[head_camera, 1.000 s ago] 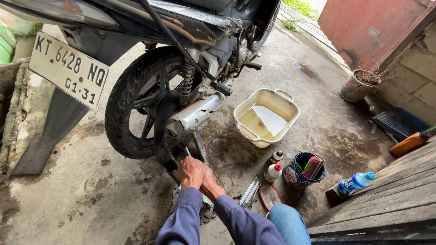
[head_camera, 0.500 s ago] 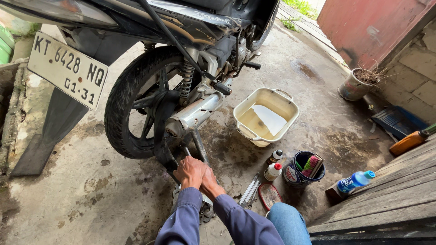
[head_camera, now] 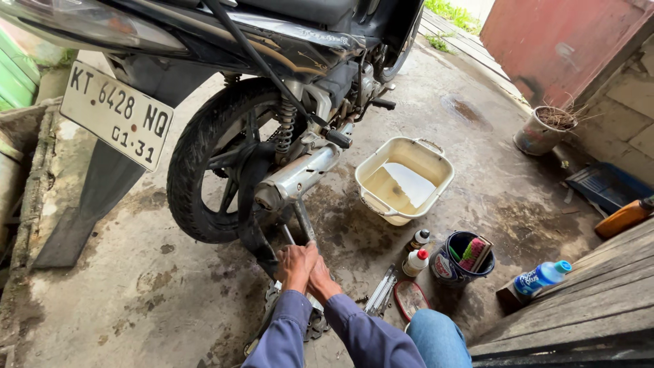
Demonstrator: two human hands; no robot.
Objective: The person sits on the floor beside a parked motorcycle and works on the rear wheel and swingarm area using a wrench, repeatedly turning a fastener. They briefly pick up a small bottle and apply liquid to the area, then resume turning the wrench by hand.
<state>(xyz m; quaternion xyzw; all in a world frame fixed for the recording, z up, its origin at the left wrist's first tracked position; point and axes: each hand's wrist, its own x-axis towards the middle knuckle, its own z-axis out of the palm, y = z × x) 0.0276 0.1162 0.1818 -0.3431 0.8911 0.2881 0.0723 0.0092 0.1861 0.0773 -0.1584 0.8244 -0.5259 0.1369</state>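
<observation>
head cam only here, so one view to go through. ground is rough grey concrete floor (head_camera: 122, 300), stained dark and damp under the bike, with a wooden deck (head_camera: 586, 307) along the right edge and a red wall (head_camera: 552, 41) up top right.

one motorcycle (head_camera: 272, 88) on its stand, rear wheel (head_camera: 211, 163) and chrome exhaust (head_camera: 300, 174) facing me. both hands are low behind the wheel, pressed together: left hand (head_camera: 294, 262) and right hand (head_camera: 321, 279) look clenched around a thin metal tool (head_camera: 303, 219) that runs up toward the exhaust, though i can't tell exactly how the fingers wrap. a sprocket (head_camera: 313, 320) lies on the floor just under the sleeves.

counts: one cream tub (head_camera: 436, 160) with murky water, two small bottles (head_camera: 417, 253) beside it, one blue bucket (head_camera: 446, 269) stuffed with brushes, one clear water bottle (head_camera: 541, 276) on the deck, one plant pot (head_camera: 541, 129) by the wall, one orange jug (head_camera: 623, 218) far right.
</observation>
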